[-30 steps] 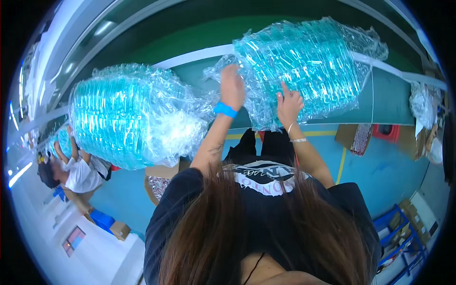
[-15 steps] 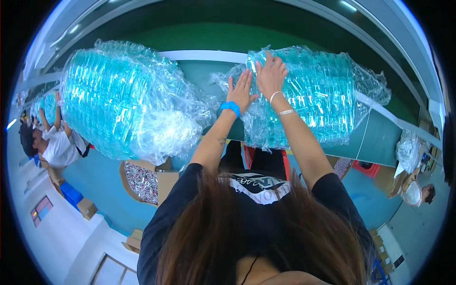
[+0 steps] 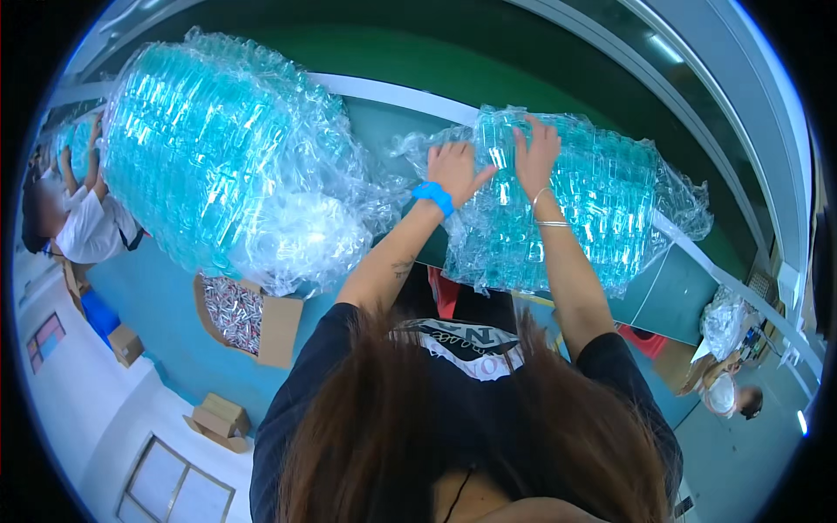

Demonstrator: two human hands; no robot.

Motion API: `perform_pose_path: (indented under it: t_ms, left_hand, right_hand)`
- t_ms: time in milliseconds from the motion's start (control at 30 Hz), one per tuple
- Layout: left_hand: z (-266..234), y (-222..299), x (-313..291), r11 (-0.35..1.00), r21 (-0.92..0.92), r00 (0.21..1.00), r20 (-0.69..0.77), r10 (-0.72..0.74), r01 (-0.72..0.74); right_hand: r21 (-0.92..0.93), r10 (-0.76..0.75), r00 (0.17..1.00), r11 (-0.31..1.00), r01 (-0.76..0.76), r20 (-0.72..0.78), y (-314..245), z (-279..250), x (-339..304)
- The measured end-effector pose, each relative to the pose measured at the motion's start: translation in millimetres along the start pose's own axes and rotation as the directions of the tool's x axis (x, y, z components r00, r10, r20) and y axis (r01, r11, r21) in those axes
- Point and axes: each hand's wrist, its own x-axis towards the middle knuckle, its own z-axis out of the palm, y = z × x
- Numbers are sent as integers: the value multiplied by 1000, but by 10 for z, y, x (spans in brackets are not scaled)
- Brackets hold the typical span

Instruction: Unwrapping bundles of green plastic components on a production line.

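Observation:
A bundle of teal, see-through plastic pieces, wrapped in clear film, lies on the bench before me. The pieces sit in tight rows; their exact kind is hard to make out through the wrap. My left hand, a blue band at its wrist, rests on the loose film at the bundle's left end, fingers bent down and thumb held apart. On the bundle's upper left part lies my right hand, its fingers apart. Neither hand holds the bundle. A bigger wrapped teal bundle stands to the left, with crumpled film at its near end.
Behind the bundles runs a pale rail along the green bench. A carton of small metallic-looking pieces stands on the blue floor at left. One person works at far left, another at far right. Bunched clear film lies at right.
My view has turned and shifted a little. Both hands stay on the right bundle; the left hand's fingers are more bent, and the right hand sits slightly farther right.

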Motion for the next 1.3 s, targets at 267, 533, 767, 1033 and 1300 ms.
perform_pose_path:
  t_ms: [267,533,767,1033,1300]
  left_hand:
    - [359,38,249,989,-135,905,-413,-104,52]
    - [432,8,248,981,-173,913,-378,-153,93]
    - [458,-1,245,985,-146,915,-378,-143,94]
    - [425,-53,237,939,-335,909,-365,-202,74]
    - [331,-401,144,508,-847,920,-314,-234,-160]
  right_hand:
    - [150,-338,929,937,316,153,-134,70,307]
    - [167,-448,851,893,417,272,44,130,532]
    - [23,-129,650,985,170,749,268,397,1082]
    - [414,0,869,879,-236,495,375,348,1358]
    - [493,-390,816,857,151,427,-342,85,400]
